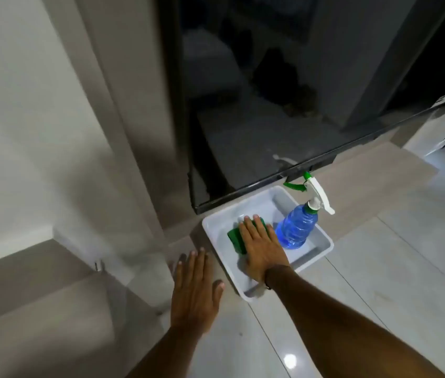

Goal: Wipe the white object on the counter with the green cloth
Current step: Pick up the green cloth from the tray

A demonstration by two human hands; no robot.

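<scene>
Right hand (262, 249) flat, grip wide, pressing green cloth (236, 237) into white tray (322, 248) — tray's long axis diagonal.

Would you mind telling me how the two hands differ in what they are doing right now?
The right hand lies inside the white tray, pressing on the green cloth; the left hand rests outside the tray with nothing under it but the surface. The right hand sits beside the blue spray bottle; the left is farther away. Both lie flat, palm down.

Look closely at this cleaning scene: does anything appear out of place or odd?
One thing: the blue spray bottle stands inside the white tray being wiped, beside the right hand pressing the green cloth. Nothing looks spilled.
</scene>
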